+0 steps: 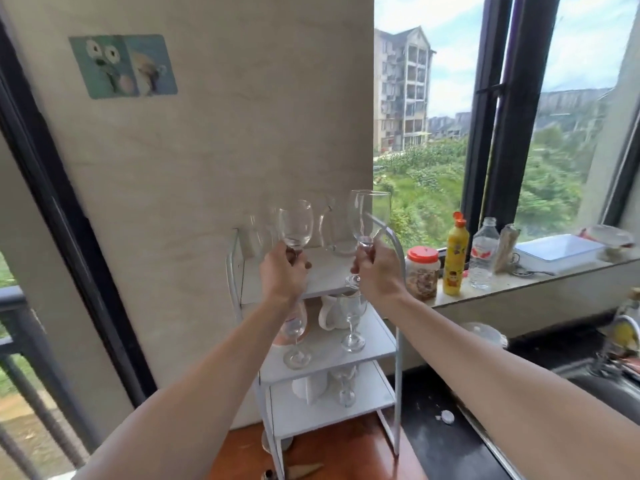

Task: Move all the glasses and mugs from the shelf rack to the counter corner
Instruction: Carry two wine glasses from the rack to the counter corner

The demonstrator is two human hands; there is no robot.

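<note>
A white three-tier shelf rack [367,336] stands against the wall. My left hand [281,271] grips the stem of a clear wine glass [296,223] above the top shelf. My right hand [375,270] holds a second, taller wine glass [369,214] by its stem, lifted slightly off the top shelf. A glass jug [334,230] stands behind them on the top shelf. On the middle shelf are two wine glasses [353,323] and a white mug [330,315]. The bottom shelf holds a white mug [310,388] and another glass [346,384].
To the right, a windowsill carries a red-lidded jar [422,271], a yellow bottle [455,258], a water bottle [484,252] and a white tray [561,252]. A dark counter [436,441] lies below it, with a sink [609,389] at far right. A wooden surface [332,455] is under the rack.
</note>
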